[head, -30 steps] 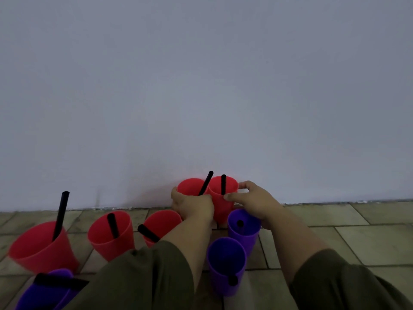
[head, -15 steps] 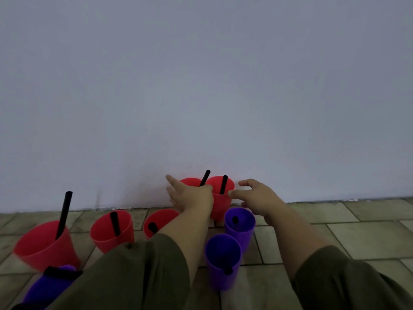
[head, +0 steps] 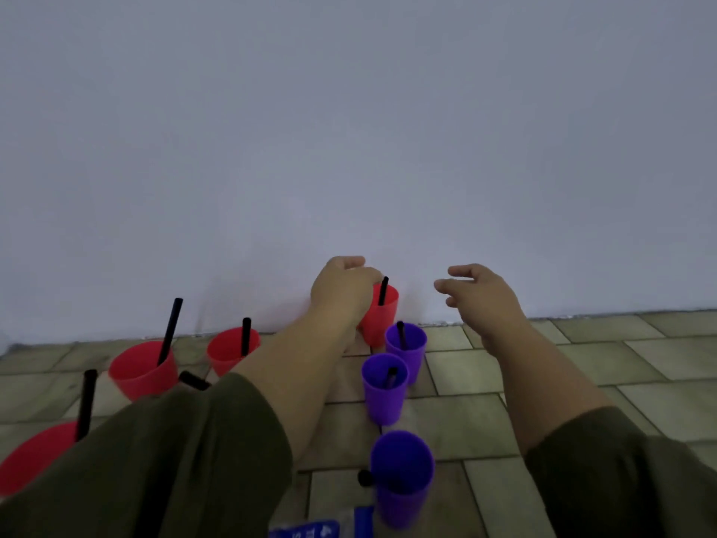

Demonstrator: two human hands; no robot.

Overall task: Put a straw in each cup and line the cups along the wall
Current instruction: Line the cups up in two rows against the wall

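Note:
By the wall stands a red cup (head: 382, 318) with a black straw (head: 383, 291) in it. My left hand (head: 341, 293) curls over its left rim and hides whatever stands behind it. To the right, my right hand (head: 481, 297) hovers apart from the cup, fingers spread and holding nothing. Three purple cups (head: 406, 345) (head: 384, 388) (head: 401, 477) with straws run in a file from the red cup toward me. Further left stand three more red cups (head: 232, 347) (head: 143, 370) (head: 31, 456), each with a black straw.
The pale wall (head: 349, 149) meets the tiled floor (head: 582, 363) just behind the cups. A blue and white packet (head: 310, 531) lies at the bottom edge. My left sleeve (head: 174, 460) covers the floor at the lower left, with a straw end (head: 193, 380) poking out above it.
My right hand has let go of the red cup by the wall and drawn off to the right, fingers spread. My left hand stays at the cup. The view has shifted, showing more floor.

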